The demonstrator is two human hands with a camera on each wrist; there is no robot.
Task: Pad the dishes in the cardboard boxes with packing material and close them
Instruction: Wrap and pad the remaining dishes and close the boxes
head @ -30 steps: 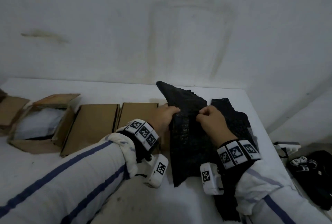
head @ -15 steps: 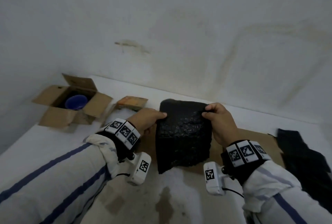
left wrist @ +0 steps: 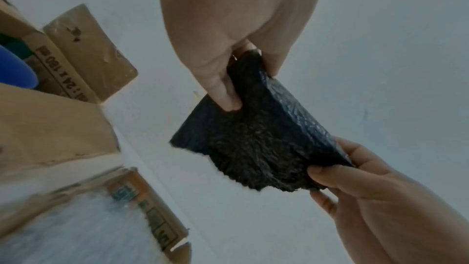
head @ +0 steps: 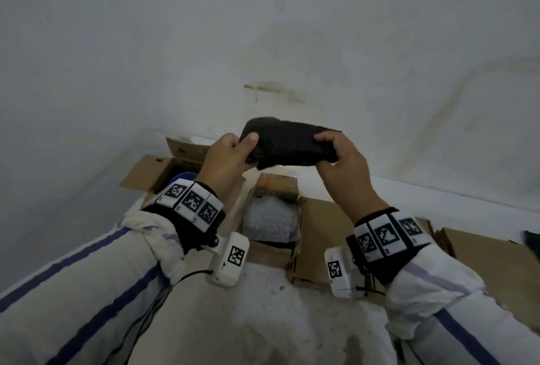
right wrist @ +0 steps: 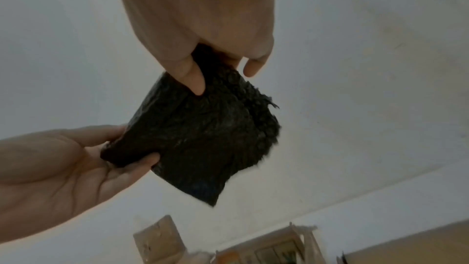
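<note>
Left hand [head: 226, 160]: grips the left end of the black packing sheet [head: 287, 145], thumb on the near face, fingers curled behind it.
Right hand [head: 342, 160]: pinches the sheet's right end between thumb and fingers.
Packing sheet: one in hand, folded to a thick pad, held in the air in front of the white wall [head: 263, 28], above the boxes and touching none of them.
Boxes counted: four in the head view. One open box [head: 152, 171] at 10 o'clock from the hands holds a blue dish [head: 182, 177]. One open box [head: 274, 250] at 6 o'clock holds pale bubble wrap [head: 270, 221]. Two more boxes [head: 324, 233] [head: 491, 259] lie at 4 o'clock, flaps closed.
Table [head: 263, 320]: white, carries all four boxes.
Other sheets: a dark shape at the right edge, 3 o'clock, too cut off to count.
Left wrist view only: printed digits on a flap of the blue-dish box [left wrist: 63, 75], and the sheet's [left wrist: 256, 138] ragged lower edge and bubbled texture.
Right wrist view only: the left hand's [right wrist: 63, 164] open palm side under the sheet [right wrist: 203, 133], with the sheet's fold running from the right hand's fingers [right wrist: 187, 75].
Head view only: marker bands [head: 190, 203] on both wrists and striped white sleeves [head: 87, 291].
</note>
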